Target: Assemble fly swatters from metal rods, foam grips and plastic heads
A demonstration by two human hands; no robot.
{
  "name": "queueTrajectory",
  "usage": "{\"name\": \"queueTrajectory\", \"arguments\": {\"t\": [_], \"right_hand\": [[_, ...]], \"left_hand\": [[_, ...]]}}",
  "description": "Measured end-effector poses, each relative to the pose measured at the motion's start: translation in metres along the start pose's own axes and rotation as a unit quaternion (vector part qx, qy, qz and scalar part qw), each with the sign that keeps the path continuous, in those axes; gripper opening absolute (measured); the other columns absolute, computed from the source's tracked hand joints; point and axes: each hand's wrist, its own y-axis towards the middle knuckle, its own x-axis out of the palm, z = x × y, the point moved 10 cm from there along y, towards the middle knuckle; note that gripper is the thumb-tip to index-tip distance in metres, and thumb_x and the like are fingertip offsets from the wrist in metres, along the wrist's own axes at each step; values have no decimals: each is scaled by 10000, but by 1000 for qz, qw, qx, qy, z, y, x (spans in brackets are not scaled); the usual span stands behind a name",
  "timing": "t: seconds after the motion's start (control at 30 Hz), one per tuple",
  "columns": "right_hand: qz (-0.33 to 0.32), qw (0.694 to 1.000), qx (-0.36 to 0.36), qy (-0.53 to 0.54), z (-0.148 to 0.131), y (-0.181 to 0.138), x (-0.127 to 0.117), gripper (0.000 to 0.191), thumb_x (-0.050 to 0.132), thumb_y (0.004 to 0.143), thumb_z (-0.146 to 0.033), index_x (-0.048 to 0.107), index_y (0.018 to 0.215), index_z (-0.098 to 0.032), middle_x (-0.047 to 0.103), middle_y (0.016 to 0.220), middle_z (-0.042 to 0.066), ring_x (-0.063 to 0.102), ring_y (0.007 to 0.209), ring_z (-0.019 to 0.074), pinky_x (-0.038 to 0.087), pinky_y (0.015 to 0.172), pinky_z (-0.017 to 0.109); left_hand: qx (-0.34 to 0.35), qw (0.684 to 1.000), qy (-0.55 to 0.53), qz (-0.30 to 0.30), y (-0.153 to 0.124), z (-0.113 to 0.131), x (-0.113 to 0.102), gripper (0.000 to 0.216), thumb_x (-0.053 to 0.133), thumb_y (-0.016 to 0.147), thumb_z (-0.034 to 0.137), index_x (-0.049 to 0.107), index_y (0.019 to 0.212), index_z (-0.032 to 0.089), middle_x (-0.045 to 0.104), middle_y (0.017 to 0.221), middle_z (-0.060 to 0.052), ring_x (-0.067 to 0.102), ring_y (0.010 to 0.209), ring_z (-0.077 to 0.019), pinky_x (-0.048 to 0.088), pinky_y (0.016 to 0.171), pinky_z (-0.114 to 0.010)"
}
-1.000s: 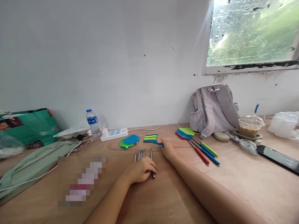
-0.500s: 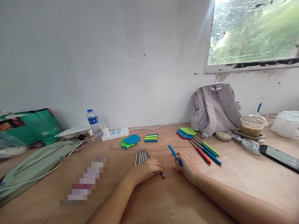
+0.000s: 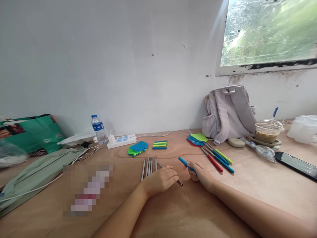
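My left hand (image 3: pixel 162 178) lies on the wooden table (image 3: pixel 173 211) with its fingers closed on a metal rod (image 3: pixel 178 181) whose tip sticks out to the right. Several more metal rods (image 3: pixel 148 165) lie side by side just beyond it. My right hand (image 3: pixel 200 172) grips a blue handle sleeve (image 3: pixel 184 162), tilted up to the left, close to the rod's tip. Further back lie a few green and blue sleeves (image 3: pixel 159 144) and a stack of blue and green swatter heads (image 3: pixel 137 148).
Assembled fly swatters (image 3: pixel 213 153) lie at the right near a grey backpack (image 3: pixel 229 114). A power strip (image 3: pixel 122 141), a water bottle (image 3: pixel 98 128), a drink cup (image 3: pixel 267 132), a phone (image 3: pixel 296 165) and a green bag (image 3: pixel 32 132) line the back and sides.
My right hand took a blue sleeve from the pile and brought it back toward me. My left hand slid one rod out to the right, angling its tip toward the sleeve.
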Motion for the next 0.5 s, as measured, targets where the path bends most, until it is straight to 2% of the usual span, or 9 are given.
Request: {"name": "queueTrajectory", "arguments": {"t": [0.13, 0.23, 0.37, 0.5], "right_hand": [[2, 996, -72, -45, -18, -5, 0, 220, 495, 686, -383, 532, 679, -166, 253, 437, -99, 194, 391, 54, 133, 401, 207], [17, 990, -117, -82, -29, -10, -3, 230, 493, 702, -369, 573, 691, -154, 274, 451, -82, 214, 415, 61, 152, 416, 211], [46, 966, -163, -198, -41, -16, -5, 228, 508, 708, -341, 637, 693, -153, 401, 482, -36, 332, 464, 84, 229, 441, 211], [50, 943, -188, -270, -43, -16, -2, 230, 529, 710, -356, 678, 705, -181, 536, 524, 6, 483, 579, 156, 334, 477, 224]], "left_hand": [[-35, 998, 12, 51, -1, -4, -14, 261, 276, 879, 91, 477, 1031, 160, 591, 924, -50, 532, 898, -127, 365, 968, -377], [-85, 991, 52, 87, -9, -18, -21, 280, 277, 880, 104, 443, 1096, 167, 571, 941, -64, 531, 884, -147, 411, 888, -375], [-164, 980, 96, 62, -22, -42, -19, 314, 276, 875, 98, 452, 1128, 162, 553, 973, -87, 551, 814, -153, 455, 694, -291], [-194, 975, 99, 35, -29, -52, -19, 329, 280, 885, 121, 498, 1115, 210, 558, 966, -61, 558, 732, -133, 439, 636, -268]]}}
